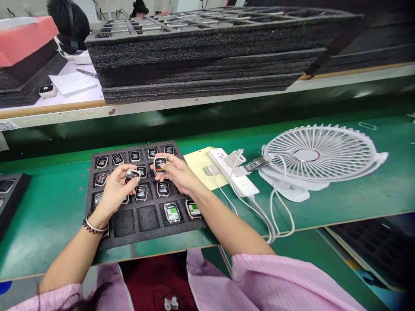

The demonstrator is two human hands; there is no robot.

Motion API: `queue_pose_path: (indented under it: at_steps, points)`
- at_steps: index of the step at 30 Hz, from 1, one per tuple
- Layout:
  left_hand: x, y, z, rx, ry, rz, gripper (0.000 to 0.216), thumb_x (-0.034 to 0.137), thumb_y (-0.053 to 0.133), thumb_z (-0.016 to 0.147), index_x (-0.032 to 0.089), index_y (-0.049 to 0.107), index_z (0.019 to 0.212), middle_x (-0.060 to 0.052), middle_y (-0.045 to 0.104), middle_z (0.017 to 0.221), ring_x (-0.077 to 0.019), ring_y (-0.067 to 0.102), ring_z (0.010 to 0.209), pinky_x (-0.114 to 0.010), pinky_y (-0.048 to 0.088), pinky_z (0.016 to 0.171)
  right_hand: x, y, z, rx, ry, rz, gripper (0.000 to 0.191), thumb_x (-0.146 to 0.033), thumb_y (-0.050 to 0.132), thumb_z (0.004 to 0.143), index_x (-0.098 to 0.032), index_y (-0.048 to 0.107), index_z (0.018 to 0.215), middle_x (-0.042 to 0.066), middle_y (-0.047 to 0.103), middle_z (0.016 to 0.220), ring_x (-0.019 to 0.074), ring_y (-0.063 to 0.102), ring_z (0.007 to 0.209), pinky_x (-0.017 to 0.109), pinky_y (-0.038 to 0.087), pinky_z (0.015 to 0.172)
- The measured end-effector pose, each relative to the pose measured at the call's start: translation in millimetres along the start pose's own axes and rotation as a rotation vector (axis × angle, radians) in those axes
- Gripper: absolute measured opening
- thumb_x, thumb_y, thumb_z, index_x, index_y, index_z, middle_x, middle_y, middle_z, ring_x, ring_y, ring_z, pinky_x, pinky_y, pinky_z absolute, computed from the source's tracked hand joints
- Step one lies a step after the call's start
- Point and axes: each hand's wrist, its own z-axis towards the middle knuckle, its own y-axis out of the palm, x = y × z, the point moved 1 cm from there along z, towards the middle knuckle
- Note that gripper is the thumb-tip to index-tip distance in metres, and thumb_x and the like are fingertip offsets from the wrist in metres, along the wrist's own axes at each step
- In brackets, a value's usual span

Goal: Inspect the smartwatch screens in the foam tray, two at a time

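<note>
A black foam tray (pixel 147 221) with square pockets lies on the green bench, and several pockets hold small smartwatch bodies with lit screens. My left hand (pixel 115 190), with a bracelet at the wrist, pinches one watch body (pixel 132 175) above the tray's left half. Over the tray's upper middle, my right hand (pixel 177 172) grips another watch body (pixel 160 164) whose screen shows red and green. Two watches with green screens (pixel 172 212) sit in the front row. Some front pockets are bare.
A white power strip (pixel 231 175) with cables and a white desk fan (pixel 319 155) lie right of the tray, beside a yellow sheet (pixel 197 164). A tall stack of black foam trays (pixel 207 52) sits on the shelf behind. Another foam tray (pixel 8 190) is at the left edge.
</note>
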Motion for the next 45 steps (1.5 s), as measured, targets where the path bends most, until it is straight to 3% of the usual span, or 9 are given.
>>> queue_pose_path:
  at_steps: [9, 13, 17, 21, 27, 31, 35, 39, 45]
  points:
    - [4, -4, -3, -0.134, -0.044, -0.078, 0.063, 0.023, 0.079, 0.065, 0.020, 0.048, 0.119, -0.001, 0.062, 0.103, -0.0090, 0.064, 0.065, -0.026, 0.058, 0.065, -6, 10, -9, -0.156, -0.043, -0.051, 0.066, -0.012, 0.073, 0.074, -0.024, 0.043, 0.131, 0.004, 0.066, 0.107, 0.0156, 0.071, 0.078, 0.028, 0.058, 0.072]
    - [12, -19, -34, -0.257, 0.033, 0.215, 0.046, 0.025, 0.073, 0.075, 0.021, 0.051, 0.115, -0.004, 0.064, 0.104, -0.0172, 0.067, 0.083, -0.033, 0.057, 0.077, -4, 28, -40, -0.295, -0.086, -0.180, 0.063, -0.017, 0.068, 0.083, -0.024, 0.037, 0.137, 0.004, 0.064, 0.104, 0.0160, 0.070, 0.076, 0.030, 0.058, 0.070]
    - [10, -36, -75, -0.237, 0.277, 0.765, 0.032, 0.023, 0.069, 0.080, 0.022, 0.059, 0.109, -0.007, 0.061, 0.113, -0.0255, 0.058, 0.107, -0.044, 0.049, 0.097, 3, 44, -77, -0.304, -0.280, -0.738, 0.044, -0.015, 0.067, 0.084, -0.021, 0.052, 0.124, 0.011, 0.060, 0.115, 0.0270, 0.065, 0.102, 0.044, 0.055, 0.087]
    - [-6, -47, -99, -0.242, 0.316, 1.007, 0.033, 0.023, 0.070, 0.081, 0.022, 0.061, 0.113, -0.008, 0.056, 0.117, -0.0290, 0.050, 0.112, -0.049, 0.045, 0.100, 11, 56, -95, -0.230, -0.465, -1.325, 0.043, -0.019, 0.083, 0.078, -0.018, 0.063, 0.116, 0.019, 0.053, 0.134, 0.0394, 0.048, 0.127, 0.060, 0.038, 0.103]
    - [-13, -47, -99, -0.156, 0.345, 1.229, 0.060, 0.028, 0.075, 0.083, 0.023, 0.049, 0.137, -0.012, 0.052, 0.125, -0.0324, 0.048, 0.111, -0.052, 0.045, 0.096, 4, 44, -100, -0.245, -0.502, -1.467, 0.062, -0.039, 0.087, 0.080, -0.017, 0.059, 0.130, 0.022, 0.045, 0.147, 0.0409, 0.041, 0.136, 0.062, 0.036, 0.107]
    - [1, -24, -90, -0.221, 0.434, 1.228, 0.056, 0.028, 0.075, 0.084, 0.023, 0.051, 0.134, -0.011, 0.054, 0.121, -0.0311, 0.048, 0.110, -0.049, 0.045, 0.094, -31, 1, -115, -0.158, -0.494, -1.491, 0.042, -0.023, 0.075, 0.090, -0.018, 0.059, 0.129, 0.018, 0.051, 0.138, 0.0349, 0.049, 0.129, 0.054, 0.043, 0.105]
    - [8, 25, -75, -0.402, 0.506, 1.202, 0.036, 0.026, 0.072, 0.087, 0.019, 0.061, 0.121, -0.010, 0.057, 0.115, -0.0282, 0.049, 0.104, -0.044, 0.046, 0.090, -53, -35, -131, -0.175, -0.366, -1.671, 0.029, -0.017, 0.074, 0.086, -0.016, 0.065, 0.114, 0.015, 0.058, 0.119, 0.0360, 0.057, 0.113, 0.051, 0.048, 0.094]
    - [5, 66, -61, -0.497, 0.495, 1.407, 0.029, 0.031, 0.073, 0.085, 0.012, 0.067, 0.105, -0.013, 0.061, 0.105, -0.0310, 0.051, 0.099, -0.044, 0.044, 0.084, -52, -42, -134, -0.227, -0.320, -1.834, 0.027, -0.020, 0.078, 0.082, -0.014, 0.067, 0.106, 0.015, 0.060, 0.112, 0.0351, 0.059, 0.103, 0.049, 0.046, 0.089]
    - [7, 90, -50, -0.569, 0.447, 1.567, 0.035, 0.038, 0.076, 0.083, 0.009, 0.069, 0.101, -0.017, 0.063, 0.104, -0.0335, 0.054, 0.101, -0.046, 0.042, 0.084, -46, -34, -118, -0.336, -0.313, -1.891, 0.036, -0.033, 0.088, 0.079, -0.013, 0.070, 0.104, 0.013, 0.065, 0.106, 0.0334, 0.060, 0.097, 0.048, 0.042, 0.085]
